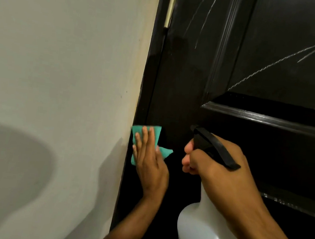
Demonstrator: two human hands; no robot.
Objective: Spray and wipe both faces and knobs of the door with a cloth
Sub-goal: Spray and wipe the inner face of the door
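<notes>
A dark brown panelled door [187, 79] fills the right half of the view, with pale scratch-like streaks on its upper panels. My left hand [149, 158] lies flat on a teal cloth [156, 132] and presses it against the door's left edge, next to the frame. My right hand [214, 164] grips the neck of a white spray bottle [208, 231] with a black trigger head [213, 144], its nozzle pointing up and left at the door. No knob is in view.
A plain off-white wall [59, 67] takes up the left half, meeting the dark door frame [151, 69]. A hinge strip [171, 4] shows at the top of the gap. A raised moulding [271, 119] crosses the door at mid height.
</notes>
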